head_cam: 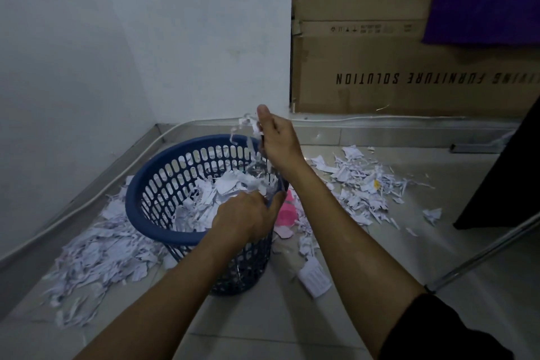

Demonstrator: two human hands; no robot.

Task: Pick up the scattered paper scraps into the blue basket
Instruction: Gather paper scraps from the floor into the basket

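My hands sit over the blue basket (152, 207): my left hand (248, 218) grips the near-right part of its rim, thumb outside the wall, fingers curled inside against the paper heap. My right hand (276, 137) is raised above the far-right rim, fingers closed on a small bunch of scraps (248, 126), with loose strips hanging and falling from it toward the basket. The basket stands on the floor (292, 316), tilted toward me, and is partly filled with white scraps. A large pile of paper scraps (99, 254) lies on the floor just left of and touching the basket; a second spread (359, 184) lies to the right, near the far wall. A pink piece (285, 213) lies just beside the basket's right wall. A cardboard box (409, 61) stands against the far wall.
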